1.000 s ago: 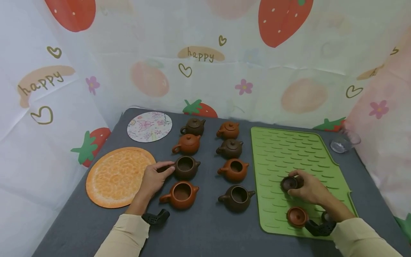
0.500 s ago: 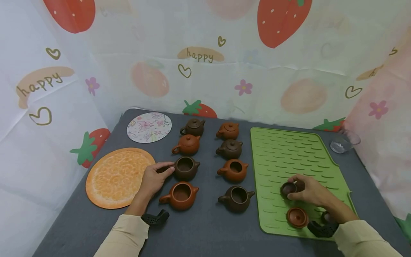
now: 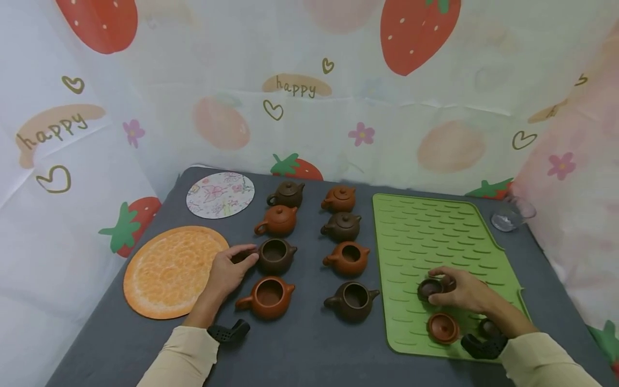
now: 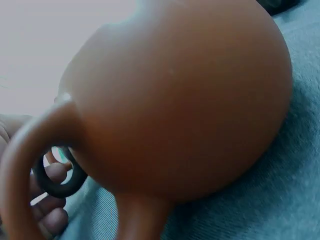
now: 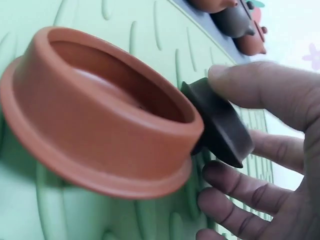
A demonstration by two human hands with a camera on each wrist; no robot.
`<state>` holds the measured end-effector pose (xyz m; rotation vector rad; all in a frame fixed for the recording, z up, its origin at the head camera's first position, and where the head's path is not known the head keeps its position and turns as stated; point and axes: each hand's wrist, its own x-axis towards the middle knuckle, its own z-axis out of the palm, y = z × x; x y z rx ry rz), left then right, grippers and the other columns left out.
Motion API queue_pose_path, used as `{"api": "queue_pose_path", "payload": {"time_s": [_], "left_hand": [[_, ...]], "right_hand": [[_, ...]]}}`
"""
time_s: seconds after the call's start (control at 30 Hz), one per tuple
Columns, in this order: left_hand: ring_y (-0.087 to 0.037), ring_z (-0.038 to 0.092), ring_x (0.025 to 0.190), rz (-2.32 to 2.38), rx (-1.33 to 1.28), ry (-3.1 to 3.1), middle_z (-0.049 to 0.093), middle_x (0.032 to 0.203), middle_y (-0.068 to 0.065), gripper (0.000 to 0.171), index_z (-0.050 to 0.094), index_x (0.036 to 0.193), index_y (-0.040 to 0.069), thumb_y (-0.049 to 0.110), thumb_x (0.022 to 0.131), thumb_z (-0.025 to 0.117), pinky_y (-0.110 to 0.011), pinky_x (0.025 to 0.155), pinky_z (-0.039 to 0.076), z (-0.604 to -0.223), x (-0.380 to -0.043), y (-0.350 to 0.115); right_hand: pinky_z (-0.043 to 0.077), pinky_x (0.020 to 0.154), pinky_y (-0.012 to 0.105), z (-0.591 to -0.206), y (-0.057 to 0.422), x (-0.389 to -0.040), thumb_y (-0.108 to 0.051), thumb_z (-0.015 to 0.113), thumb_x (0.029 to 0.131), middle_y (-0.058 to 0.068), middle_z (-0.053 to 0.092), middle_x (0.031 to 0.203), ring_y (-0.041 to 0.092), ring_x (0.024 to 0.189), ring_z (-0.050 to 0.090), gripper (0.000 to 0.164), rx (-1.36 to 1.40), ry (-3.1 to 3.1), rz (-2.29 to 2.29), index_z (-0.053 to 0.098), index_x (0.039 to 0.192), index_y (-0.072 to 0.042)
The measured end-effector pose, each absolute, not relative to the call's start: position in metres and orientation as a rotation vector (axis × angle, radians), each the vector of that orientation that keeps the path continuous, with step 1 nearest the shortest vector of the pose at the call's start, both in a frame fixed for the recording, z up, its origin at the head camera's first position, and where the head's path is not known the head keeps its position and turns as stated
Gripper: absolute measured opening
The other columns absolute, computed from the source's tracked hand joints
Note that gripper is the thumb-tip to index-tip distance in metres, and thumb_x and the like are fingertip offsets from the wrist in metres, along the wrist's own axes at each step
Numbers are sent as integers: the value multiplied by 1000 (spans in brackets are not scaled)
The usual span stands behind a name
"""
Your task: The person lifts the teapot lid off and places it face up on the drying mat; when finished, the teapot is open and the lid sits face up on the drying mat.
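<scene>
My left hand (image 3: 228,271) is at the left side of a lidless dark brown teapot (image 3: 276,257), thumb and forefinger pinching its handle. In the left wrist view, the fingertips show around the dark loop handle (image 4: 61,192), behind a big orange-brown teapot (image 4: 185,105) that fills the foreground. On the right, my right hand (image 3: 464,293) holds a dark teapot lid (image 3: 429,291) by its edge between thumb and fingers, hollow side up, close over the green mat (image 3: 411,242). The right wrist view shows this dark lid (image 5: 220,122) tilted behind an upturned orange-brown lid (image 5: 110,145).
Several teapots stand in two columns, the far ones lidded, like the orange-brown teapot (image 3: 339,199). Another dark lid (image 3: 488,328) lies near my right wrist. A glass (image 3: 508,217) stands at far right. Round orange (image 3: 174,271) and white patterned mats (image 3: 220,194) lie left.
The right hand and its dark lid have shifted slightly nearer the orange-brown lid. The head view has moved a little, shifting everything left and down. The left hand keeps its place at the dark teapot.
</scene>
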<state>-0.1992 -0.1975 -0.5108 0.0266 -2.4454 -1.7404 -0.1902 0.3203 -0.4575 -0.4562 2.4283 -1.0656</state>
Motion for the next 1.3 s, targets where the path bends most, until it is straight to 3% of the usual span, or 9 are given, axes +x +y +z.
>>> {"api": "queue_pose_path", "payload": {"time_s": [0.17, 0.4, 0.63, 0.83, 1.07, 1.17, 1.3], "left_hand": [[-19, 61, 90, -1712, -14, -2383, 68, 99, -15, 27, 69, 113, -3, 8, 89, 71, -20, 76, 46, -498, -200, -195], [-28, 60, 87, -1604, -150, -2301, 66, 96, -24, 24, 67, 110, -10, -1, 88, 68, -25, 72, 48, -437, -192, -180], [-36, 60, 91, -1554, -272, -2242, 65, 100, -24, 27, 66, 114, -8, -2, 88, 68, -31, 75, 48, -402, -199, -167], [-39, 58, 93, -1593, -404, -2185, 63, 102, -24, 31, 67, 116, -6, 1, 86, 72, -52, 78, 48, -406, -231, -150], [-35, 58, 94, -1669, -450, -2214, 64, 103, -14, 33, 69, 119, 3, 9, 87, 74, -46, 82, 49, -416, -263, -123], [-37, 59, 92, -1654, -460, -2207, 64, 102, -14, 33, 69, 118, 3, 8, 86, 74, -48, 80, 49, -410, -267, -110], [-30, 59, 93, -1632, -459, -2234, 64, 104, -11, 34, 69, 119, 4, 10, 87, 74, -48, 81, 48, -410, -274, -97]], "right_hand": [[51, 70, 40, -453, 322, -190, -22, 70, 90, 21, 55, 113, 33, 96, 60, 63, -451, 2493, -1085, 42, 138, 8], [50, 70, 39, -431, 321, -192, -23, 68, 92, 24, 53, 118, 33, 98, 57, 60, -419, 2622, -1084, 44, 139, 5], [49, 75, 45, -399, 313, -204, -23, 66, 94, 21, 54, 121, 34, 102, 55, 55, -475, 2729, -1092, 46, 140, -1], [48, 75, 46, -377, 299, -218, -30, 65, 94, 18, 56, 120, 32, 101, 56, 55, -478, 2792, -1094, 47, 141, -7], [48, 75, 44, -367, 278, -236, -31, 66, 94, 14, 56, 119, 27, 100, 56, 53, -511, 2792, -1181, 50, 139, -9], [47, 76, 44, -364, 269, -243, -30, 66, 93, 14, 56, 120, 26, 101, 56, 52, -513, 2798, -1219, 51, 139, -10], [45, 81, 49, -363, 257, -253, -29, 66, 94, 16, 55, 122, 28, 105, 55, 53, -531, 2758, -1286, 50, 140, -10]]}}
